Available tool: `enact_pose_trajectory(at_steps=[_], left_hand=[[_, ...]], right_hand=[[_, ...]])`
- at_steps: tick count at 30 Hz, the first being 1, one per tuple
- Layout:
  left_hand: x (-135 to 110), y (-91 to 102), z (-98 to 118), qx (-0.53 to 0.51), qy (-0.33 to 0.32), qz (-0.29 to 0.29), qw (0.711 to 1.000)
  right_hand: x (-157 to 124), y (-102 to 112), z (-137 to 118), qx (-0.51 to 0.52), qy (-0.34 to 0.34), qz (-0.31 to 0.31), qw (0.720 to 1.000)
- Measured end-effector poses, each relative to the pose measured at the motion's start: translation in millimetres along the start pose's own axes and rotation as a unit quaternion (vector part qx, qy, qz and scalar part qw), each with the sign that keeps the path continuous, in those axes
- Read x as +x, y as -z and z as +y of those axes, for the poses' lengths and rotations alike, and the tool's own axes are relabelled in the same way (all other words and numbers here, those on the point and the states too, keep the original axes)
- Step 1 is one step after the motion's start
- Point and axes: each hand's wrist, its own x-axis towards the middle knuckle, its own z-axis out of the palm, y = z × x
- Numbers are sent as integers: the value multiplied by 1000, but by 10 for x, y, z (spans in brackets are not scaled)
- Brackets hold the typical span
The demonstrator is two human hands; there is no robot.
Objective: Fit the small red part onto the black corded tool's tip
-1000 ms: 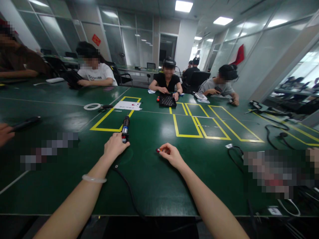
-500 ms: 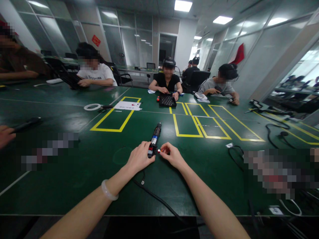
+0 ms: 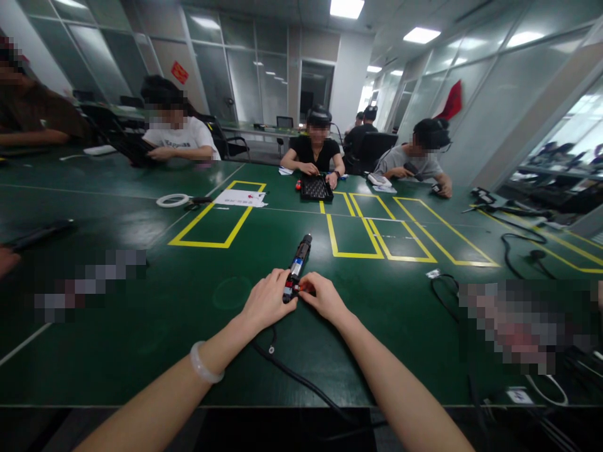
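Note:
My left hand (image 3: 267, 295) is closed around the lower end of a slim black power tool (image 3: 300, 254), its casing opened so a silver motor with a blue band shows. The tool lies tilted on the green table, its tip pointing away from me. Beside its lower right side, my right hand (image 3: 326, 296) pinches a small part with red or orange on it, largely hidden by the fingertips. Those fingertips touch or nearly touch the tool near a red piece inside it. A black cable (image 3: 301, 378) with a small ring on a short lead runs below my hands.
Yellow tape rectangles (image 3: 355, 256) mark the green table (image 3: 155, 351). A white paper (image 3: 241, 198) and a coiled white cable (image 3: 172, 201) lie at left. Across the table, a person handles a black tray (image 3: 316, 188). Black cables (image 3: 506, 248) lie at right, and other people sit around.
My right hand has moved slightly left, bringing the small part from beside the tool up against its lower end. The tool has shifted slightly right and tilted further that way.

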Motion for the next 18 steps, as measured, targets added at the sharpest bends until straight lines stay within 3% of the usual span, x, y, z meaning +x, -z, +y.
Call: enact_pose_trajectory(at_steps=[18], left_hand=[[-12, 27, 50, 24, -3, -3, 1000]], right_hand=[[-8, 27, -65, -51, 46, -14, 998]])
